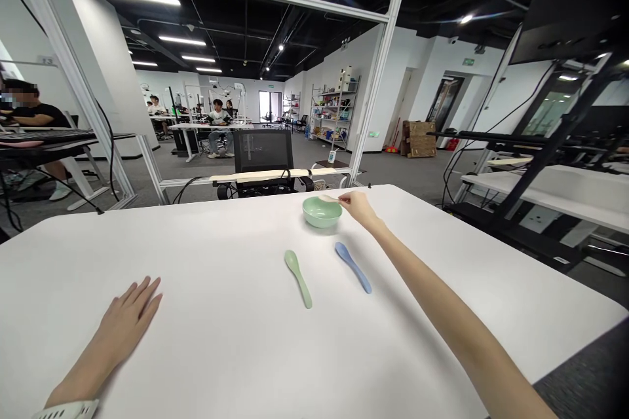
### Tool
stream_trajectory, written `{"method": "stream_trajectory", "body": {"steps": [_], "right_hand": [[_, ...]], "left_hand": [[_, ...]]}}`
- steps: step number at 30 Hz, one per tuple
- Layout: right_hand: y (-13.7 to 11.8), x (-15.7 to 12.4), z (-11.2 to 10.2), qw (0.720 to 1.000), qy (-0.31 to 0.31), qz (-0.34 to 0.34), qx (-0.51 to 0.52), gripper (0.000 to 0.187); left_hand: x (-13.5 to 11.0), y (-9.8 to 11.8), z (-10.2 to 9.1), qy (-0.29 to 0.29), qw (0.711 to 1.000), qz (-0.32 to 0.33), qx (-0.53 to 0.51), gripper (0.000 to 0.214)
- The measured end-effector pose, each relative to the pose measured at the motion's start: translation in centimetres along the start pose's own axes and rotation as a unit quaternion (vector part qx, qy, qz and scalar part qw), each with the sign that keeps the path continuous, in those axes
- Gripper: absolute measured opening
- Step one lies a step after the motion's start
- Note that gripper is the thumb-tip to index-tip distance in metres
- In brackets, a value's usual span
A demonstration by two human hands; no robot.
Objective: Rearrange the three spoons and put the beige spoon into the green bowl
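Cream spoon (327, 198) head-first over the green bowl (322, 217), I had my right grip (360, 207) pinching its handle, probably to leave the head free, my left grip (126, 319) spread on the bench (206, 334).

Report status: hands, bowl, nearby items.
Right hand pinching pale spoon at green bowl. Left hand palm-down on table. Green spoon, blue spoon nearer than bowl.

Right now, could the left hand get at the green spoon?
Probably yes: the left hand lies palm down on the table, nothing stands between it and the green spoon, and the right hand is off at the bowl.
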State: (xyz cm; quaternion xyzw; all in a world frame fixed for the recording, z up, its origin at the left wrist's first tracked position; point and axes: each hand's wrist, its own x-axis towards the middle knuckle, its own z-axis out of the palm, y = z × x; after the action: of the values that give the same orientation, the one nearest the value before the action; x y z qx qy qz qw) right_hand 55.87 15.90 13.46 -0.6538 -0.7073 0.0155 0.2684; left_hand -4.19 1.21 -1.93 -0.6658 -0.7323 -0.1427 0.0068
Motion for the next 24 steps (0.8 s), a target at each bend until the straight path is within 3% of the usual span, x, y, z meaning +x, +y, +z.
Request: {"method": "stream_trajectory", "body": {"steps": [3,6,12,17,24], "right_hand": [[2.9,-3.7,-1.5,0.993,0.096,0.023,0.062,0.036],[6.5,-8.4,-1.9,0.982,0.154,0.078,0.079,0.039],[12.0,-15.5,-0.2,0.967,0.161,0.175,0.092,0.049],[13.2,-17.1,1.1,0.962,0.155,0.196,0.108,0.053],[13.7,-17.2,1.2,0.958,0.169,0.205,0.106,0.052]], "left_hand": [[-0.1,0.1,0.0,-0.009,1.0,0.002,-0.003,0.08],[-0.1,0.0,0.0,-0.016,1.0,0.002,-0.01,0.081],[-0.1,-0.2,0.3,-0.012,1.0,0.0,-0.009,0.081],[-0.1,0.0,0.0,-0.02,1.0,-0.003,-0.008,0.082],[0.2,-0.3,0.2,-0.015,1.0,-0.002,-0.008,0.083]]}}
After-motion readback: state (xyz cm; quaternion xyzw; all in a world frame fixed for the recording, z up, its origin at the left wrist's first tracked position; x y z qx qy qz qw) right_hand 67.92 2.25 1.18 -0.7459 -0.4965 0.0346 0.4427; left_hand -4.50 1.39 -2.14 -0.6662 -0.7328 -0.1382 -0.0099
